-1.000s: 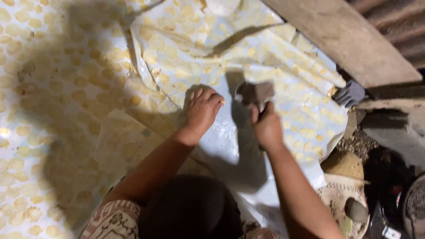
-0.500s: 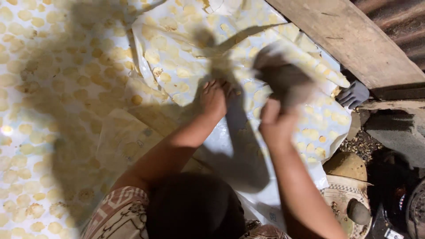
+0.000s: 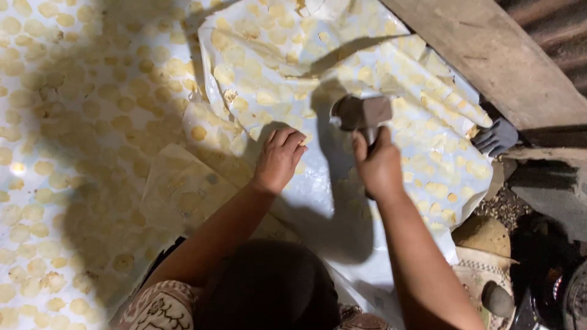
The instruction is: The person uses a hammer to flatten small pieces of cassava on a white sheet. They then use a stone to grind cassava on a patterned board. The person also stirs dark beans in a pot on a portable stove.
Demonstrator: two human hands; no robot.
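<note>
I'm mid-pounding: my right hand (image 3: pixel 379 168) is clenched round the raised hammer (image 3: pixel 362 113), my left hand (image 3: pixel 280 159) lies flat and open, holding nothing, pinning the white plastic sheet (image 3: pixel 318 195); next blow needs fingers clear.

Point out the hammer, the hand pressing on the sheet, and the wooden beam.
hammer (image 3: pixel 362 112), head view, on its metal head.
left hand (image 3: pixel 280 160), head view, back of the hand.
wooden beam (image 3: pixel 483 55), head view, its flat top face.
</note>
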